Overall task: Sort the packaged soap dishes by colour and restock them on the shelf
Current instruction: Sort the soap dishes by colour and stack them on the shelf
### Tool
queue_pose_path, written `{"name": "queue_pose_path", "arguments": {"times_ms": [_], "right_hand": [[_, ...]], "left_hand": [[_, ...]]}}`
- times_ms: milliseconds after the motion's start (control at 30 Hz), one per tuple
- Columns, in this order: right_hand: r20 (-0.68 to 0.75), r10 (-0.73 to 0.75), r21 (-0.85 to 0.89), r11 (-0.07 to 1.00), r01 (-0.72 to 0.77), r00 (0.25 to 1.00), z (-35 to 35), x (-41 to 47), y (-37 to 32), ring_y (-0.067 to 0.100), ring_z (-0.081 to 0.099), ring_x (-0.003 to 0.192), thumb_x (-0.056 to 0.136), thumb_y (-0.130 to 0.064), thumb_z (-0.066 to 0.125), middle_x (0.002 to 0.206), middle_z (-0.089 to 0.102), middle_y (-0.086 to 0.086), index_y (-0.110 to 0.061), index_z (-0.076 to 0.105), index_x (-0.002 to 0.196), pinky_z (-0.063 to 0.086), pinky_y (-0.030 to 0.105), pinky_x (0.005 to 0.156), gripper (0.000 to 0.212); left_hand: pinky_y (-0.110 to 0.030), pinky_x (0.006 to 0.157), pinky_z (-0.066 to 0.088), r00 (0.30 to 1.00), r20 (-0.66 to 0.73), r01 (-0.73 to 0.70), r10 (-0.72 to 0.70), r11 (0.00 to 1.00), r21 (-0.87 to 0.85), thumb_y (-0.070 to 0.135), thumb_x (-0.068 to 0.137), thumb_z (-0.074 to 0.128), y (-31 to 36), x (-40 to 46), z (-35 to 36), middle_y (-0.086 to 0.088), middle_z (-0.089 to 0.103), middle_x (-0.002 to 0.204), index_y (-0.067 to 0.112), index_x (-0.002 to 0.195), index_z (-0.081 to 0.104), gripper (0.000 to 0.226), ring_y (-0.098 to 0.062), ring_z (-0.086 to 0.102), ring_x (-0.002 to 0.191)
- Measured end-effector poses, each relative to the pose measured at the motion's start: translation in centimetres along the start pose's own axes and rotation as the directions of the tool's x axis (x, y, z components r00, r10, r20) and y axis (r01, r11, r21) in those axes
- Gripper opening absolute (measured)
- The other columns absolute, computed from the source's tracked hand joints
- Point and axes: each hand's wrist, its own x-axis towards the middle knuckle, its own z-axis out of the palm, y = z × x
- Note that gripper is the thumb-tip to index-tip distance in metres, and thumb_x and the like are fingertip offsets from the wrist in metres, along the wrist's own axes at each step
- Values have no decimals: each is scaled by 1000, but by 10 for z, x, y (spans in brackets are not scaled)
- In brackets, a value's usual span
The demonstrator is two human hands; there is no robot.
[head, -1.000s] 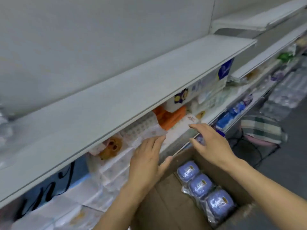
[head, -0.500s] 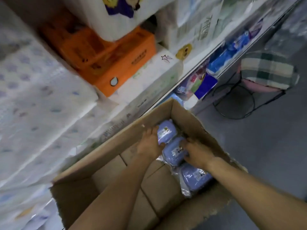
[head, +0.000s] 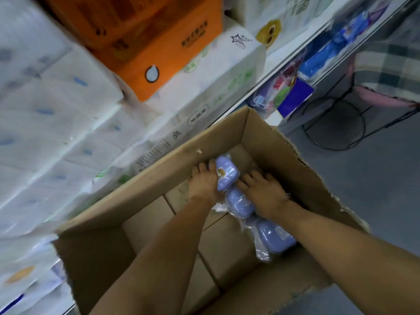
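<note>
Soap dishes, 3 purple ones in clear plastic wrap, lie in a row inside an open cardboard box [head: 284, 153] w/ shelves of tissue packs [head: 68, 123] behind. Left hand [head: 203, 181] & right hand [head: 261, 189] grip the farthest dish [head: 227, 172] from either side, fingers curled round it.

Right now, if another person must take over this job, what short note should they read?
Left hand grips the far purple soap dish; right hand rests on the middle one. A third dish lies nearest, all three wrapped and inside the cardboard box. Done: none of these three is shelved yet. Left: lift them out and restock them with their colour.
</note>
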Motion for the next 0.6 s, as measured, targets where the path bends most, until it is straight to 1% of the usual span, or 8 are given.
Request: {"name": "queue_pose_path", "arguments": {"times_ms": [100, 167, 233, 300, 367, 433, 533, 600], "right_hand": [[-58, -53, 92, 994, 58, 997, -27, -20, -1, 29, 55, 114, 55, -27, 85, 122, 57, 3, -21, 58, 127, 47, 40, 77, 77], [-53, -45, 155, 987, 52, 998, -47, -38, -5, 27, 44, 127, 66, -30, 80, 135, 48, 2, -23, 47, 136, 45, 40, 84, 78], [-2, 18, 252, 967, -17, 1000, -64, -53, -11, 24, 26, 139, 77, -38, 72, 149, 30, 0, -25, 26, 148, 39, 41, 97, 86], [6, 130, 368, 922, -123, 992, -86, -65, -22, 23, 25, 139, 77, -48, 69, 150, 27, -1, -25, 18, 149, 37, 39, 101, 91], [-25, 215, 486, 856, -176, 976, -113, -73, -36, 22, 31, 135, 73, -57, 69, 148, 31, 0, -22, 22, 147, 38, 39, 100, 95], [-110, 246, 565, 812, -143, 963, -139, -79, -48, 23, 38, 129, 69, -60, 71, 141, 39, 1, -20, 31, 143, 40, 39, 96, 94], [-209, 227, 719, 695, -8, 951, -184, -87, -59, 21, 50, 112, 63, -65, 69, 121, 51, -2, -21, 45, 131, 46, 40, 88, 85], [-246, 176, 808, 581, 101, 953, -217, -92, -67, 15, 52, 108, 63, -59, 71, 115, 51, -7, -25, 46, 127, 48, 34, 85, 77]], "left_hand": [[-39, 96, 40, 995, 9, 95, -94, 986, -139, 46, 72, 81, -33, -44, -11, -11, 40, 134, 12, 148, 20, 103, -31, 41, 120], [-37, 100, 34, 996, -23, 79, -84, 982, -170, 49, 70, 81, -53, -78, -26, -10, 40, 137, 11, 150, 20, 107, -29, 40, 121], [-36, 103, 33, 993, -74, 77, -96, 970, -232, 49, 72, 80, -67, -110, -45, -10, 39, 138, 12, 149, 22, 103, -28, 39, 122], [-38, 102, 37, 983, -123, 87, -133, 943, -320, 46, 71, 81, -74, -142, -69, -8, 37, 140, 16, 150, 23, 103, -28, 39, 123], [-38, 103, 37, 975, -185, 49, -123, 931, -361, 46, 70, 81, -80, -173, -91, -7, 36, 143, 15, 150, 25, 102, -29, 40, 124], [-36, 107, 36, 956, -258, 21, -138, 912, -409, 49, 70, 78, -88, -205, -112, -5, 40, 142, 17, 149, 28, 99, -27, 41, 127], [-37, 103, 42, 916, -331, 16, -226, 846, -532, 50, 65, 73, -101, -254, -148, 2, 45, 135, 24, 146, 32, 95, -20, 46, 122], [-37, 99, 45, 893, -364, -9, -264, 799, -602, 53, 58, 66, -109, -285, -175, 7, 46, 130, 30, 145, 34, 96, -16, 48, 119]]}}
